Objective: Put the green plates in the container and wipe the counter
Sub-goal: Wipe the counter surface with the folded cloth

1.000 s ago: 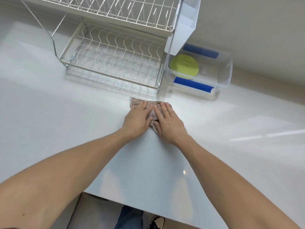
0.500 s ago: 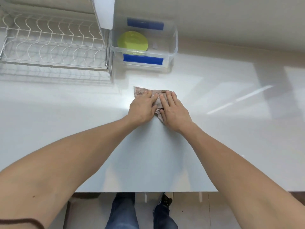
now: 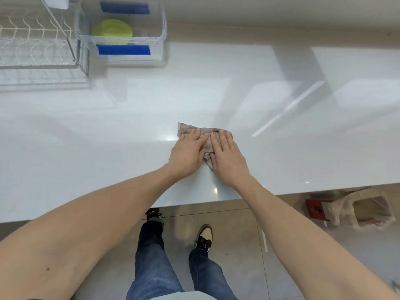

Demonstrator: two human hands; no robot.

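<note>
A brownish cloth [image 3: 185,129] lies flat on the white counter [image 3: 86,148], near its front edge. My left hand [image 3: 187,153] and my right hand [image 3: 227,159] press side by side on the cloth, fingers flat and pointing away from me. Most of the cloth is hidden under them. The green plates [image 3: 112,31] lie stacked inside a clear container [image 3: 160,40] with blue handles, at the back left of the counter.
A white wire dish rack [image 3: 36,50] stands left of the container. The wall runs along the back. The counter's front edge is just under my wrists; beyond it are my legs, shoes and the floor. A red object and plastic-wrapped items [image 3: 346,208] lie on the floor at right.
Both hands slid the cloth to the right along the counter and toward the front edge. The rack and container now sit farther left in view.
</note>
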